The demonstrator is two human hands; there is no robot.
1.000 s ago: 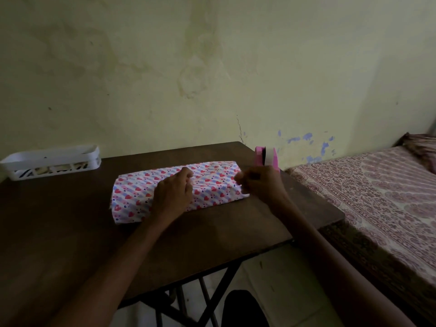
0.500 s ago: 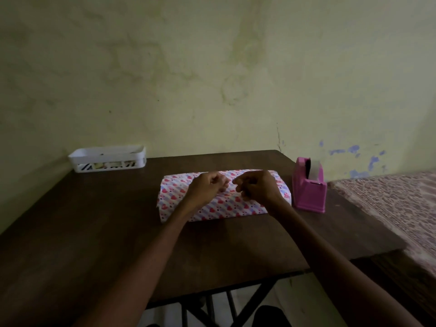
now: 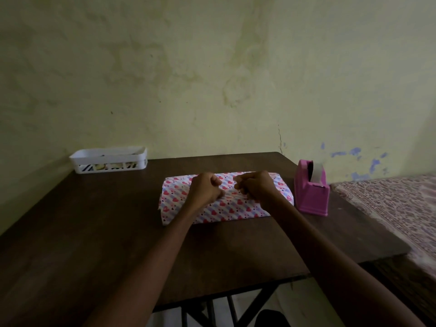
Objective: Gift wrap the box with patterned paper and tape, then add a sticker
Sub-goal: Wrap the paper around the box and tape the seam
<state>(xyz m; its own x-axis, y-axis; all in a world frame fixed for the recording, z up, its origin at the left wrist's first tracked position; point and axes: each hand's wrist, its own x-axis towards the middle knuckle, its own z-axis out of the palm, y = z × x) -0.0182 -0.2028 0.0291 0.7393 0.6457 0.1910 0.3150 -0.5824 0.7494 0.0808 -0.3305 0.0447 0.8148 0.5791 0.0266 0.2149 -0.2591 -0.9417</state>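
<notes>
The box (image 3: 221,206), covered in heart-patterned paper (image 3: 250,208), lies on the dark table (image 3: 94,232). Both hands rest on its top near the middle: the left hand (image 3: 205,187) and the right hand (image 3: 256,186) are close together but apart, fingers curled in. In the dim light I cannot tell whether they pinch anything. A pink tape dispenser (image 3: 311,194) stands just right of the box, and a white basket (image 3: 108,159) sits well off to its far left.

No text, label, brand or number can be read anywhere in the head view
</notes>
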